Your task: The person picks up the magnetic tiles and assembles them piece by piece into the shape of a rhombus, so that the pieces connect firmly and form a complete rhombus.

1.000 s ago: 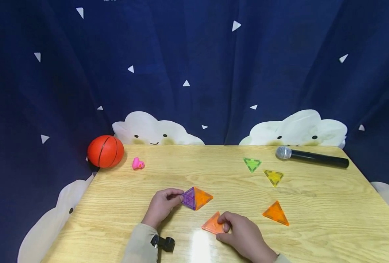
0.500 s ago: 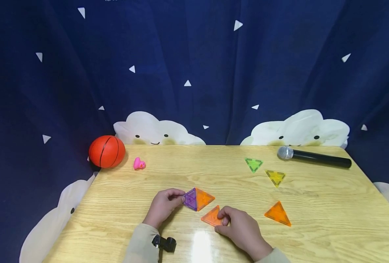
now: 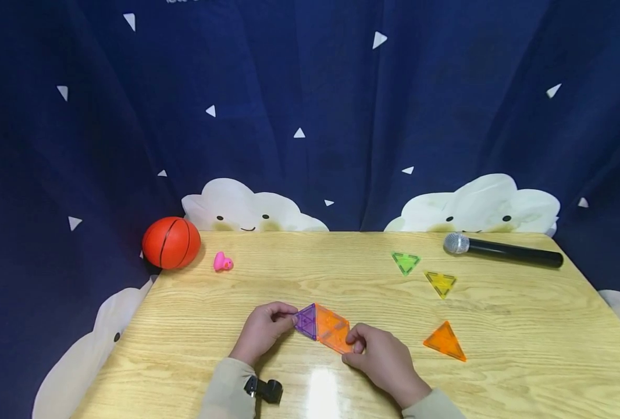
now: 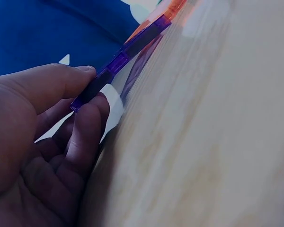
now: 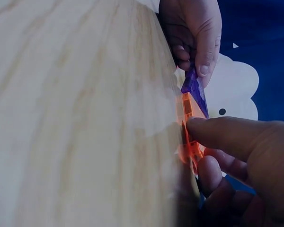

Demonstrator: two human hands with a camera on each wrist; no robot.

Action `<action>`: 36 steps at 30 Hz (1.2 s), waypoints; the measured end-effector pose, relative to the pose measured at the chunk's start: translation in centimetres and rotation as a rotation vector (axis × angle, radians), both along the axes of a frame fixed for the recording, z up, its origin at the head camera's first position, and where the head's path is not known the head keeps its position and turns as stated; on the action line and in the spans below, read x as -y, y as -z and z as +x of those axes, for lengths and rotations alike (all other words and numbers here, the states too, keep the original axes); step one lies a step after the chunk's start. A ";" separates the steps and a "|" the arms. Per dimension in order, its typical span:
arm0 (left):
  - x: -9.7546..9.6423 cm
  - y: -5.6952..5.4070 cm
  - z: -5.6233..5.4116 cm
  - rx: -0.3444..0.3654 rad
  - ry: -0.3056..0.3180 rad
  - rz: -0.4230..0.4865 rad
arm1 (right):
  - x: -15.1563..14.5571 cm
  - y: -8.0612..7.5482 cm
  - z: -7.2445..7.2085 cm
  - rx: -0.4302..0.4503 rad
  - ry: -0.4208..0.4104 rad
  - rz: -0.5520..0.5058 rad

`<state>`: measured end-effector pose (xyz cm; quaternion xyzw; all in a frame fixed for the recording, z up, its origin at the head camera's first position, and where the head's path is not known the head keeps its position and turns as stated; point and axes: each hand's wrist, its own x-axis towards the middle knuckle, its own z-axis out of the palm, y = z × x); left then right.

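My left hand (image 3: 263,330) pinches the outer corner of a translucent purple triangular magnetic tile (image 3: 306,322) between thumb and fingers. In the left wrist view that purple tile (image 4: 117,62) is tilted, its held end lifted off the wood. An orange triangular tile (image 3: 325,318) adjoins its right side. Against this, on the near right, lies a second orange tile (image 3: 335,340), pinched by my right hand (image 3: 385,362). Together the three tiles form a row. From the right wrist, the held orange tile (image 5: 193,146) shows edge-on, meeting the purple one; exact contact between the orange edges is hard to see.
On the wooden table (image 3: 184,326) a loose orange tile (image 3: 445,341) lies to the right, with yellow (image 3: 441,283) and green (image 3: 406,263) triangles behind it. A microphone (image 3: 503,250) lies back right. A red ball (image 3: 171,242) and pink toy duck (image 3: 223,262) are back left.
My right hand has moved its orange tile away from me, up against the other orange tile. The purple and orange pair has shifted slightly right and nearer, still held at the purple corner.
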<state>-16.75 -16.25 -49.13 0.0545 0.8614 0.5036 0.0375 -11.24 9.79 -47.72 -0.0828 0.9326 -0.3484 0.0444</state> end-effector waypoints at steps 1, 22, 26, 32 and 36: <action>0.0 0.0 0.0 -0.001 0.001 -0.003 | 0.0 0.0 0.0 0.000 0.001 0.001; 0.1 0.2 -0.1 -0.001 0.016 0.058 | -1.8 -0.1 -0.2 0.070 -0.065 -0.118; 0.1 0.3 -0.1 -0.006 0.039 0.091 | -1.5 0.2 -0.2 0.043 -0.039 -0.107; 0.0 0.2 0.0 0.006 0.054 0.111 | -1.2 0.3 -0.3 0.025 0.001 -0.100; -0.1 0.2 0.0 0.016 0.044 0.116 | -1.0 0.2 -0.3 0.020 0.029 -0.100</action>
